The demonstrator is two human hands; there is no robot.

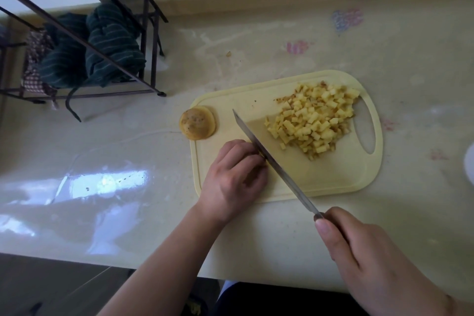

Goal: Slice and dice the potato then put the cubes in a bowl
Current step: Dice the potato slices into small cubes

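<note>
While the right hand (364, 259) grips the handle of the knife (274, 159), its thumb lying along the top, the blade runs diagonally over the pale yellow cutting board (333, 182) with the tip pointing away from the person. The left hand (236, 177) rests on the board with curled fingers, pressed against the left side of the blade; it seems to hold down a small piece of potato, but the fingers hide almost all of it (only a yellow edge shows beside the blade), so I cannot tell how it is held.

One heap of potato cubes (315, 120) lies on the far right part of the board, near the handle hole; the cubes are too many to count. One rounded potato end (197, 123) sits on the board's far left corner, partly over the edge. One tiny scrap (228, 53) lies on the counter (128, 136) beyond the board.

At the far left stands one dark wire rack (151, 54) with green striped cloths (102, 43) in it. A white object (470, 164) is cut off by the right edge.
</note>
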